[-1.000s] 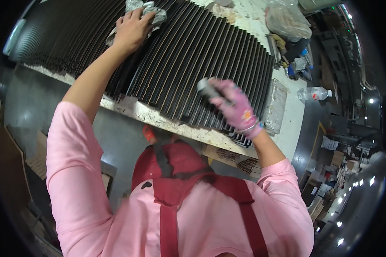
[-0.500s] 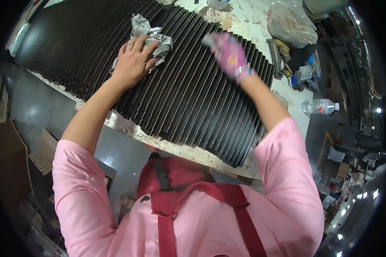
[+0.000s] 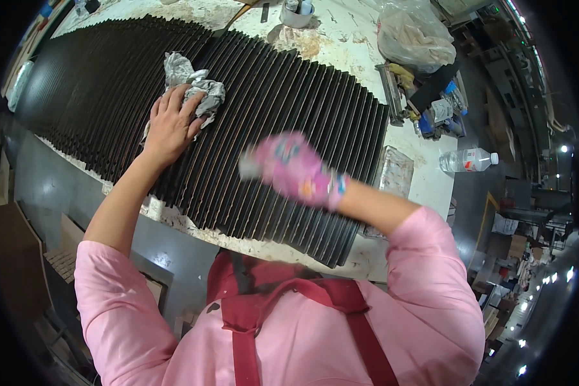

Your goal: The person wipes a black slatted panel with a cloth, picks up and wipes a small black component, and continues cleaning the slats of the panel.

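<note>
Long black ridged strips [image 3: 238, 212] lie side by side across a white worktable [image 3: 360, 38]. My bare left hand [image 3: 170, 125] rests on them toward the left, its fingers curled over a crumpled grey-white rag [image 3: 202, 90]. My right hand [image 3: 296, 170], in a pink patterned glove, is over the right-middle part of the strips. Motion blurs it, and a small whitish piece [image 3: 249, 164] shows at its fingertips, too smeared to name. Whether the right hand touches the strips I cannot tell.
Behind the strips stands a white tub [image 3: 297, 14] with small items in it. A clear plastic bag [image 3: 415, 35] lies at the far right, near a clutter of tools [image 3: 441, 109]. A clear bottle [image 3: 468, 160] lies on its side at the table's right edge. A flat wrapped block [image 3: 395, 172] sits beside the strips.
My right hand has swept nearer and to the left across the strips. My left hand stays on the rag. The whole view has shifted slightly.
</note>
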Tool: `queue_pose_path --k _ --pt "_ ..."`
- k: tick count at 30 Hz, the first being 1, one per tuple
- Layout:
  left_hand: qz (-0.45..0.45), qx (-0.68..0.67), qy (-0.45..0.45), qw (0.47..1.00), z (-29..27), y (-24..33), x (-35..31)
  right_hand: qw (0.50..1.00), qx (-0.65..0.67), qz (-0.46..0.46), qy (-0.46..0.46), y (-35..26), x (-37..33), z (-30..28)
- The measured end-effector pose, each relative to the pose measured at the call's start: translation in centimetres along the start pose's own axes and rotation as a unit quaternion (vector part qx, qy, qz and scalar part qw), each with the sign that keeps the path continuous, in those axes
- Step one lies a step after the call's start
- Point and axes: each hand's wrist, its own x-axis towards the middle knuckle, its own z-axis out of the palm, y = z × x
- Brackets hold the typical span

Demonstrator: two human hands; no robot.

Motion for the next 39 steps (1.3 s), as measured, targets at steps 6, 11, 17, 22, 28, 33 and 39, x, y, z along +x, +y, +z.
queue_pose_path --k 6,11,17,22,28,33,39 --pt "0.002 0.004 -0.002 1.0 -0.1 0.6 0.7 0.949 0.198 0.072 0.235 12.5 1.7 0.3" --pt "0.005 0.006 -0.008 1.0 -0.2 0.4 0.7 0.982 0.011 0.167 0.088 13.2 0.9 1.0" --pt "-0.015 0.011 -0.01 1.0 -0.1 0.1 -0.3 0.992 0.123 -0.005 -0.009 5.9 -0.5 -2.6" --pt "0.003 0.018 -0.015 1.0 -0.2 0.8 0.9 0.961 0.07 0.259 0.063 15.5 -0.8 -1.4" --pt "-0.021 0.027 -0.01 0.999 0.1 0.2 -0.3 0.976 0.181 -0.098 -0.077 4.0 -4.6 -3.2" --pt "0.008 0.025 0.0 1.0 0.1 0.7 1.1 0.978 0.079 0.17 0.098 15.7 -1.4 -1.5" --pt "-0.003 0.049 0.013 0.999 0.7 -0.3 -0.6 0.986 0.156 -0.059 0.015 -0.8 -5.5 -1.8"
